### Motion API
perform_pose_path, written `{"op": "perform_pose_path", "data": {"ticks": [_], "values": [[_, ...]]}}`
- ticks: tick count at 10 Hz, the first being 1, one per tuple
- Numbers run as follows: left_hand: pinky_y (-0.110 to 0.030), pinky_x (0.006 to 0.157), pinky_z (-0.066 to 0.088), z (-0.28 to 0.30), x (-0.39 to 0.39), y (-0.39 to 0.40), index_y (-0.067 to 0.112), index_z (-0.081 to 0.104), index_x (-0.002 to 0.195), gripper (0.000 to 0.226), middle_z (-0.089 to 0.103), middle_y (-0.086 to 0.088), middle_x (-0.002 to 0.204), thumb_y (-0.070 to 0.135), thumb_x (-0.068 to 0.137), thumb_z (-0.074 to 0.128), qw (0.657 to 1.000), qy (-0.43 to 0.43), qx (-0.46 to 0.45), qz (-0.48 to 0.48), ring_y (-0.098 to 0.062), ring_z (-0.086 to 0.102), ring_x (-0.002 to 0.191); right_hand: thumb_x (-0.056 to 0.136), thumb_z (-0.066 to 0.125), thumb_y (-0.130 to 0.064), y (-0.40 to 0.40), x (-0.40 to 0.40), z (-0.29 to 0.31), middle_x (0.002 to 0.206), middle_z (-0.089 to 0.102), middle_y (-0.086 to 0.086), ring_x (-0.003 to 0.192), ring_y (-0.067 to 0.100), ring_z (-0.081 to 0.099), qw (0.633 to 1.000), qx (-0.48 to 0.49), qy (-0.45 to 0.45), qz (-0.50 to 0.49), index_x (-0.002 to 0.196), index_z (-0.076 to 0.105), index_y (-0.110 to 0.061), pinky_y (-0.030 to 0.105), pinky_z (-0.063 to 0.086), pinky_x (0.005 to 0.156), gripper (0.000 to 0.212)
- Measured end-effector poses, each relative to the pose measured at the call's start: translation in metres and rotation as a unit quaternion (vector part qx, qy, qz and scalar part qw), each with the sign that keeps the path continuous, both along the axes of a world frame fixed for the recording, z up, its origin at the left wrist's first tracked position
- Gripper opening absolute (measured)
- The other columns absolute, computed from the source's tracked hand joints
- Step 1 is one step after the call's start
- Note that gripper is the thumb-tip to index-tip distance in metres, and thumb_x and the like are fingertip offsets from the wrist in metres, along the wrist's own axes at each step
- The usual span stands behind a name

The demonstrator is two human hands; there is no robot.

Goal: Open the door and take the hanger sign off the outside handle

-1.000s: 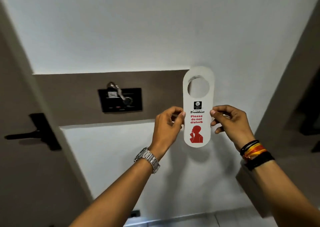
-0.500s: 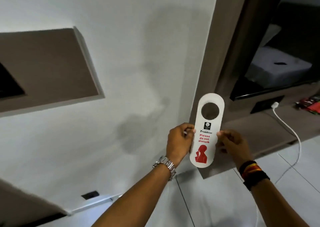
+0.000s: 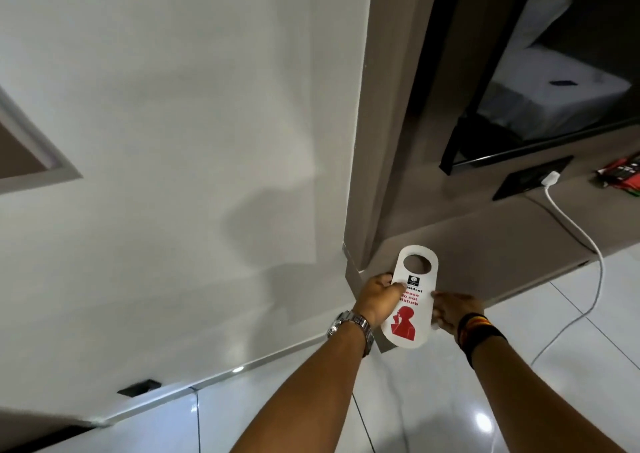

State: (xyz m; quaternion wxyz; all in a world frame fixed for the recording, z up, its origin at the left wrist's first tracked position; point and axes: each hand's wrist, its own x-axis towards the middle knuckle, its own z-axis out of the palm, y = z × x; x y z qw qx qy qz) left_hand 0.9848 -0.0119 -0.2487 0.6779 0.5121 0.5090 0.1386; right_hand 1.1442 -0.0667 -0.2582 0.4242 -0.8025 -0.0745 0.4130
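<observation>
The hanger sign (image 3: 414,297) is a white card with a round hole at its top, red "do not disturb" lettering and a red figure. It is held low in front of me, tilted slightly right. My left hand (image 3: 377,297), with a metal watch on the wrist, pinches its left edge. My right hand (image 3: 453,310), with dark and orange bands on the wrist, holds its right edge. No door or door handle is in view.
A white wall (image 3: 190,141) fills the left. A brown desk (image 3: 485,255) juts out behind the sign, with a black-framed mirror (image 3: 540,82) above it. A white cable (image 3: 585,245) runs from a wall socket down to the glossy tiled floor (image 3: 433,400).
The view has swung right and down, away from the door handle and card slot. Both hands have lowered the sign toward the desk corner, still holding it.
</observation>
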Motion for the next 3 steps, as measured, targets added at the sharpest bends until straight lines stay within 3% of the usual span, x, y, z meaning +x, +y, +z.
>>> {"op": "perform_pose_path", "data": {"ticks": [1,2,3], "values": [[-0.036,0.092,0.061,-0.014,0.004,0.005,0.022,0.072,0.127,0.028,0.077,-0.005,0.128,0.032,0.106,0.057,0.999,-0.002,0.052,-0.007,-0.023,0.076,0.106,0.092,0.061,-0.011,0.012,0.011,-0.013,0.058,0.06,0.01,0.048,0.022,0.05,1.0,-0.018,-0.021,0.003,0.069,0.061,-0.007,0.029,0.05,0.051,0.023],[-0.029,0.091,0.059,-0.016,-0.006,0.0,0.027,0.061,0.141,0.035,0.07,0.001,0.139,0.035,0.107,0.053,0.975,0.079,0.197,-0.058,-0.023,0.072,0.115,0.087,0.061,-0.018,0.005,0.004,-0.011,0.067,0.069,0.008,0.063,0.031,0.062,0.988,-0.021,-0.145,0.041,0.074,0.067,-0.012,0.037,0.054,0.07,0.016],[-0.04,0.116,0.045,-0.015,-0.023,-0.003,0.02,0.051,0.151,0.052,0.061,-0.006,0.151,0.045,0.108,0.038,0.866,0.179,0.45,-0.122,-0.031,0.064,0.133,0.098,0.057,-0.027,-0.013,-0.024,-0.006,0.119,0.068,0.016,0.108,0.037,0.064,0.938,0.029,-0.326,0.112,0.116,0.065,-0.013,0.041,0.054,0.088,0.024]]}}
